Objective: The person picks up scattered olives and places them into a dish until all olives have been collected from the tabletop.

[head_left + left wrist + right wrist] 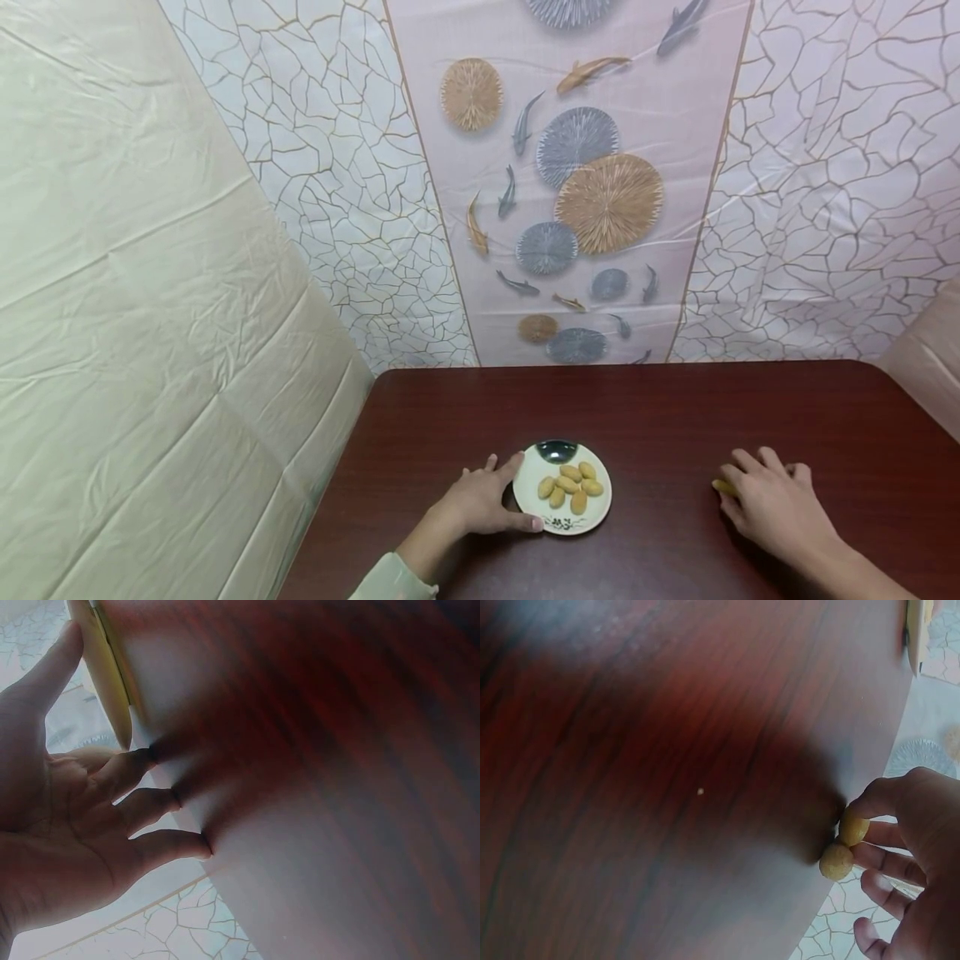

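A round white plate (527,492) with a dark patch at its far rim and a small floral print at the near side holds several small oval yellow-brown pieces (567,484). My left hand (480,498) lies at the plate's left side, fingers spread, with thumb and index finger at the rim. In the left wrist view the plate (106,679) appears edge-on beside the thumb. Farther right, my right hand (776,500) pinches one yellow oval piece (854,827) between thumb and fingers, just at the table. A second, rounder piece (836,862) touches it by the fingertips.
All this is on a dark red-brown wooden table (645,408). A pale crumb (700,791) lies on its surface. Patterned cloth (525,292) hangs behind the far edge, and a plain cream cloth (187,333) hangs at the left.
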A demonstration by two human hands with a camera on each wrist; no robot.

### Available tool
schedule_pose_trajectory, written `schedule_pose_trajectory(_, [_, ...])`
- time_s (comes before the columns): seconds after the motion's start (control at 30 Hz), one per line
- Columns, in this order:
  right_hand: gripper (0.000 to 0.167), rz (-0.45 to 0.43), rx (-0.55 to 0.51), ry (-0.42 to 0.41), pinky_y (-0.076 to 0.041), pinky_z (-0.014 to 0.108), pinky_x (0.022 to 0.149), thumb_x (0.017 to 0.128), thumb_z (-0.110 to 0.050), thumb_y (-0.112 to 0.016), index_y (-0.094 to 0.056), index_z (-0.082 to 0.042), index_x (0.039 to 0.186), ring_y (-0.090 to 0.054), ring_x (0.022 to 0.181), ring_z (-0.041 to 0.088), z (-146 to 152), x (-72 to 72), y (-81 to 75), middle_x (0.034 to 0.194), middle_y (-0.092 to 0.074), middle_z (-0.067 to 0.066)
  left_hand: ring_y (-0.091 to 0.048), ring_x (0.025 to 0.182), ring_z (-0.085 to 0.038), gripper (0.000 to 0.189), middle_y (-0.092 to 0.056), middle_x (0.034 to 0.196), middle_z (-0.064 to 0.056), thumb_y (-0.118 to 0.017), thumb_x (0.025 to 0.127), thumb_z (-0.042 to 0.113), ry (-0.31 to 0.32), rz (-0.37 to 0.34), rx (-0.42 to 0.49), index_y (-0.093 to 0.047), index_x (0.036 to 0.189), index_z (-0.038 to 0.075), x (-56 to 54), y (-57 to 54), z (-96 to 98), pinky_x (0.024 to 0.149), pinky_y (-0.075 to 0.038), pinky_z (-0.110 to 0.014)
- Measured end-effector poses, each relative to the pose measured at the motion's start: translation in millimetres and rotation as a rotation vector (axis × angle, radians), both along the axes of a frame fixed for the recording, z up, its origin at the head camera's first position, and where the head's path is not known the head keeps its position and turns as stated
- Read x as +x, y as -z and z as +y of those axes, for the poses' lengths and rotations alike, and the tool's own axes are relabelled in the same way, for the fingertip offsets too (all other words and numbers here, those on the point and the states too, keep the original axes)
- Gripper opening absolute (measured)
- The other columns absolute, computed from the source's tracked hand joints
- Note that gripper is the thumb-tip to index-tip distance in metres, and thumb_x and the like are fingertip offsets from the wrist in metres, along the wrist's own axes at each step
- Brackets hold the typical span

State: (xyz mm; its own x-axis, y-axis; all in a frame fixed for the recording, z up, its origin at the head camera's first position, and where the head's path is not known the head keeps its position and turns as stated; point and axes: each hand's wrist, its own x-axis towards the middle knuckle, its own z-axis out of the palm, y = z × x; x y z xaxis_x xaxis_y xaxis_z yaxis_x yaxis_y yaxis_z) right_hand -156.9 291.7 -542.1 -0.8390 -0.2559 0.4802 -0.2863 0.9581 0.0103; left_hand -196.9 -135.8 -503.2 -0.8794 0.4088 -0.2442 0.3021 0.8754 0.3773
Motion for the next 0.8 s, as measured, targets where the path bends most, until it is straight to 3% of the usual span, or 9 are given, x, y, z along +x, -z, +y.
schedule_pose_trajectory(0.4, [0.032,0.03,-0.005,-0.022,-0.043,0.058,0.068,0.067,-0.019,-0.098,-0.072,-0.016,0.087,-0.058,0.092,0.032,-2.6,0.1,0.9,0.094,-0.066,0.003,-0.037,0.165,-0.045,0.115,-0.049,0.17,-0.026,-0.088,0.086,0.066,-0.007,0.001,0.006,-0.033,0.175,0.018,1.2,-2.0,0.1,0.129,-0.033,-0.075])
schedule_pose_trajectory(0.8, [0.028,0.024,-0.036,-0.051,-0.045,0.058,0.074,0.074,-0.025,-0.095,-0.076,-0.018,0.094,-0.057,0.094,0.027,-15.7,1.9,-9.6,0.095,-0.066,0.0,-0.038,0.165,-0.046,0.114,-0.049,0.17,-0.026,-0.088,0.086,0.066,-0.006,0.003,0.007,-0.034,0.175,0.018,1.2,-1.4,0.2,0.129,-0.033,-0.075])
